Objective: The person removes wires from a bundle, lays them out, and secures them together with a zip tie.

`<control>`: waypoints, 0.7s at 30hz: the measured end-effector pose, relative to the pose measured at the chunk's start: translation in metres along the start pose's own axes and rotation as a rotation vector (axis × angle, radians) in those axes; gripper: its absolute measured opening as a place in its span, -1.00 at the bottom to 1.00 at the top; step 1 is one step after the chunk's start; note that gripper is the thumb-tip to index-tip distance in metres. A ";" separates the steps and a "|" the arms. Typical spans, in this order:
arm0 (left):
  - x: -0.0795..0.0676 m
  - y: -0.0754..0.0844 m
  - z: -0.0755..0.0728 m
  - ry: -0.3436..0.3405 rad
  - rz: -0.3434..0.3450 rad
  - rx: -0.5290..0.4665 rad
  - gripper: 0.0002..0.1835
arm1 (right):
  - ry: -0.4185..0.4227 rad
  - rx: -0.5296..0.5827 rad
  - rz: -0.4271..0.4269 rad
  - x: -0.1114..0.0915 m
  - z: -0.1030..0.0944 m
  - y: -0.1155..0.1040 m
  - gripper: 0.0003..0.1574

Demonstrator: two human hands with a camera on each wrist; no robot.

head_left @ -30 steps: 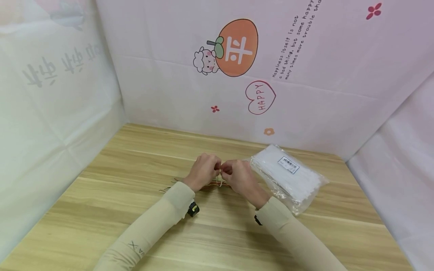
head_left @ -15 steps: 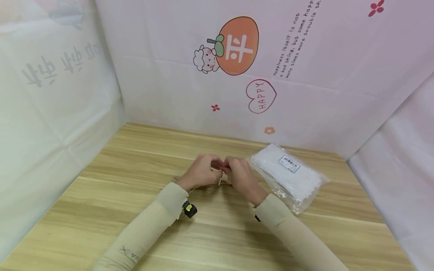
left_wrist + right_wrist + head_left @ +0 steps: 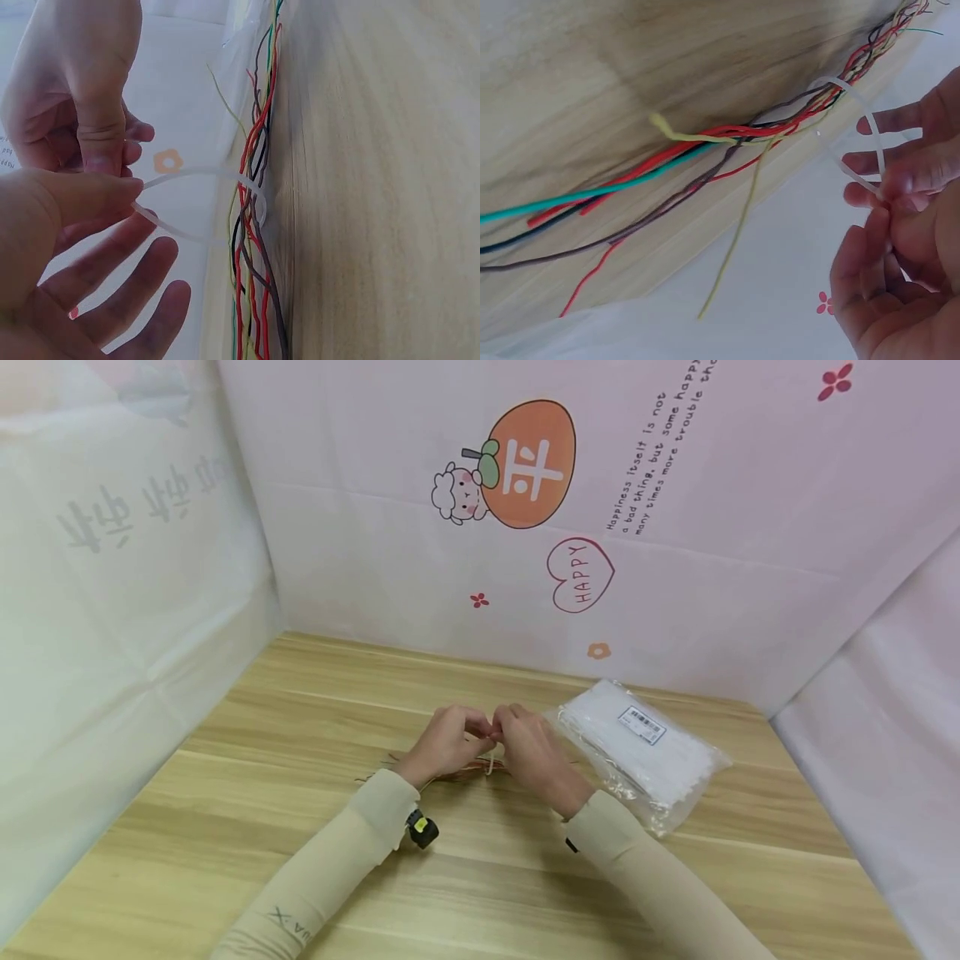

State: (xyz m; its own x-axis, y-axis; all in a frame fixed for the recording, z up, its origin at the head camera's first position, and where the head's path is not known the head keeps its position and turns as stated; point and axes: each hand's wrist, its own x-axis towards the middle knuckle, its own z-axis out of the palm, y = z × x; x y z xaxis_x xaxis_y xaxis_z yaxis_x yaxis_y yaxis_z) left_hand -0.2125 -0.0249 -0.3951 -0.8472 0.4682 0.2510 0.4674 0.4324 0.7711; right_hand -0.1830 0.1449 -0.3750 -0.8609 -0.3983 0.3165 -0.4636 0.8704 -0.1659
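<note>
A white cable tie [image 3: 206,172] forms a wide loop around a bundle of thin wires [image 3: 247,187], red, black, brown, yellow and green. My left hand [image 3: 444,745] pinches the tie's joined ends between thumb and forefinger, its other fingers spread loosely. Right against it, my right hand [image 3: 531,760] pinches at the same spot with thumb and curled fingers. Those fingertips hide the tie's head. In the right wrist view, slack shows between the tie [image 3: 878,139] and the wires [image 3: 799,120], whose loose ends fan out across the wooden table.
On the table [image 3: 480,877], a clear plastic bag of white cable ties [image 3: 637,747] with a barcode label lies just right of my right hand. A printed white cloth [image 3: 360,568] rises behind the table, with cloth also on both sides.
My left wrist has shifted slightly left and its fingers have loosened apart. The right hand has turned a little, its knuckles higher. Both hands stay together at the tie above the wires.
</note>
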 end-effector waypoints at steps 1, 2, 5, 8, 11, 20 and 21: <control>0.000 0.000 0.001 -0.003 -0.008 -0.003 -0.94 | 0.004 -0.003 -0.007 -0.001 0.000 0.001 -0.83; 0.001 0.001 0.001 -0.006 -0.016 -0.009 -0.93 | 0.005 -0.005 -0.008 -0.002 0.001 0.001 -0.81; 0.001 0.002 0.003 -0.012 -0.035 -0.015 -0.94 | 0.004 -0.009 -0.009 -0.004 0.003 0.003 -0.71; 0.002 0.001 0.005 -0.012 -0.037 -0.010 -0.92 | 0.001 -0.008 -0.007 -0.006 0.004 0.005 -0.66; 0.002 0.000 0.008 -0.013 -0.032 -0.001 -0.89 | -0.003 -0.004 -0.003 -0.007 0.003 0.005 -0.66; 0.001 -0.007 0.010 -0.028 -0.095 -0.001 -0.90 | -0.008 0.087 -0.019 -0.011 -0.016 0.001 -0.74; 0.002 -0.007 0.010 -0.028 -0.094 0.009 -0.90 | -0.001 0.112 -0.028 -0.011 -0.017 0.002 -0.78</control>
State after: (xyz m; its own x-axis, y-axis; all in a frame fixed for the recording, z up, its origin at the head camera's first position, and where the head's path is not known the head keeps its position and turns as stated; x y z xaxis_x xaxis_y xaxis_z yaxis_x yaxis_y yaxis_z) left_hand -0.2149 -0.0199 -0.4058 -0.8803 0.4462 0.1613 0.3883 0.4822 0.7853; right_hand -0.1711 0.1554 -0.3628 -0.8474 -0.4227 0.3214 -0.5082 0.8211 -0.2601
